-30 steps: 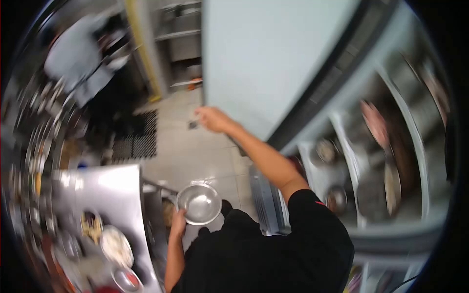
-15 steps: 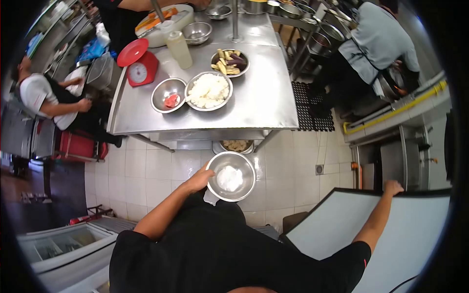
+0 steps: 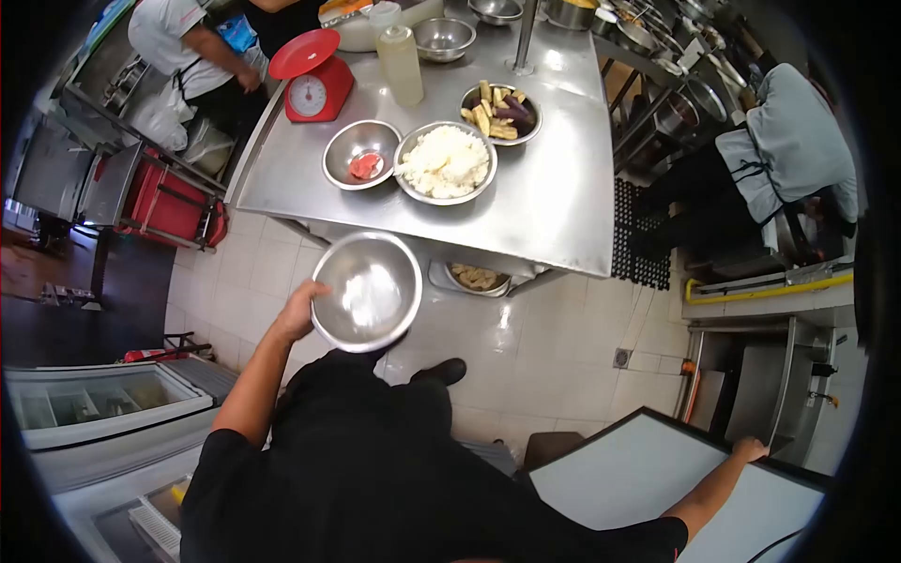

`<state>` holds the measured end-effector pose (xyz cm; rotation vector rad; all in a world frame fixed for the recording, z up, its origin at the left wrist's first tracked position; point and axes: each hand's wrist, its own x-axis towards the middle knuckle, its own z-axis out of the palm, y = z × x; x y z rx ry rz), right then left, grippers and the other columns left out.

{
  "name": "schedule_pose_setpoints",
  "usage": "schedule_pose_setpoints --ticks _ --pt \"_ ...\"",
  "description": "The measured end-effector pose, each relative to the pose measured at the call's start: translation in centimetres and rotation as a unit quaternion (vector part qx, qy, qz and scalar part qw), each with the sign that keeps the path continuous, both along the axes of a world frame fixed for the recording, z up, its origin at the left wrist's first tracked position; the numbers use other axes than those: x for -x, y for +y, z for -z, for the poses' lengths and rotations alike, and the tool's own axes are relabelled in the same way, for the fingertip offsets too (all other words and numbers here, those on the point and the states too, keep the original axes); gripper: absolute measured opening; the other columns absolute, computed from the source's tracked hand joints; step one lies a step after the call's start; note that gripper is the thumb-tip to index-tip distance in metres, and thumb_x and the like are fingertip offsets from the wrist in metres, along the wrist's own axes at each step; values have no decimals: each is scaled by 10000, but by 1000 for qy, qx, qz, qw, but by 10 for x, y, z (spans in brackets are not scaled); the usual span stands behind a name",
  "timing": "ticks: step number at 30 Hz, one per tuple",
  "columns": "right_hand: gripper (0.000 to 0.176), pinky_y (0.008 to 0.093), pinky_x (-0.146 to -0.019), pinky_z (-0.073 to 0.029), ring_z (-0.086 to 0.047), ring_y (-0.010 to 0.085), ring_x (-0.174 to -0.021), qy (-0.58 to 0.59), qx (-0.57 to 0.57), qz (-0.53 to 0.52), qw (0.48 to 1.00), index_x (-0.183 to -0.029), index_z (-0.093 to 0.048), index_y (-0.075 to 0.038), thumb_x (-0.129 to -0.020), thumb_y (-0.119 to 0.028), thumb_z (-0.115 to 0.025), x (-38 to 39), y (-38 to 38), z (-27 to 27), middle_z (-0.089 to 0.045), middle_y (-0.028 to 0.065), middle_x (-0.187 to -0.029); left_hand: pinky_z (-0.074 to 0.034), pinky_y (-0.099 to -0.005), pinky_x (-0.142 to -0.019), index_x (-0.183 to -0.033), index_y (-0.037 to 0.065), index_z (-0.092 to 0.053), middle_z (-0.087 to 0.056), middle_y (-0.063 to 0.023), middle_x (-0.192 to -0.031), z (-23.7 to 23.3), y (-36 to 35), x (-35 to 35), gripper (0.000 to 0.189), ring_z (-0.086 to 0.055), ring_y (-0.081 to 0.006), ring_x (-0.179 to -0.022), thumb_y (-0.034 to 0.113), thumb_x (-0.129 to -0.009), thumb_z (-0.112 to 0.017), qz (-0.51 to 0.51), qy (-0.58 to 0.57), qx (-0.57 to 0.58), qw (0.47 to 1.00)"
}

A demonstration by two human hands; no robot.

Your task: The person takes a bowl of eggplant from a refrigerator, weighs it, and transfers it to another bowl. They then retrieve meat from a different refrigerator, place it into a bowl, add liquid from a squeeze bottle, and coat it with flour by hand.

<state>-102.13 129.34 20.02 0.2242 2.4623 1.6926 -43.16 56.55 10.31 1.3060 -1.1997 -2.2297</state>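
My left hand (image 3: 302, 310) grips the rim of an empty steel bowl (image 3: 368, 293), held in front of the table edge. Far to the right, my right hand (image 3: 751, 449) is closed on the dark edge of a white panel (image 3: 648, 469). On the steel table (image 3: 563, 206) stand a bowl of white crumbly food (image 3: 447, 163), a smaller bowl with a red piece in it (image 3: 351, 150) and a bowl of cut eggplant (image 3: 501, 111).
A red scale (image 3: 317, 89) and a bottle (image 3: 401, 66) stand on the table. Co-workers are at the upper left and right (image 3: 798, 131). A bowl of food (image 3: 477, 276) sits beneath the table. Open freezers (image 3: 94, 403) are at the left.
The view has shifted. My left hand and the empty bowl have moved left and up, nearer the table's front edge. My right hand stays on the panel's edge. A shoe now shows below the table.
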Motion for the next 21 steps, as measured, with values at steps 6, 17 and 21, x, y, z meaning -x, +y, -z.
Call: schedule_pose_setpoints --ticks 6,17,21 --pt "289 511 -872 -373 -616 250 -1008 18 26 -28 999 -1023 -686 -152 -857 -274 -483 1 -115 -5 -639 60 -1110 -446 -319 -860 -1040 -44 -557 -621 -132 -998 -28 -53 10 353 -594 -215 -934 248 -872 -454 -86 126 15 988" --pt "511 458 -838 -371 -622 282 -967 -68 95 -146 982 -983 -691 -116 -811 -550 -485 -141 -401 29 -658 113 -1040 -453 -323 -844 -1047 -30 -551 -615 -111 -1010 4 -193 -14 331 -592 -209 -934 235 -890 -429 -117 214 17 970" --pt "546 401 -794 -373 -587 249 -992 -135 118 -144 973 -969 -689 -133 -640 -567 -675 -238 -487 51 -648 87 -1034 -418 -295 -850 -1080 -19 -523 -581 -116 -1028 56 -273 -33 321 -556 -200 -938 222 -883 -445 -114 135 84 981"
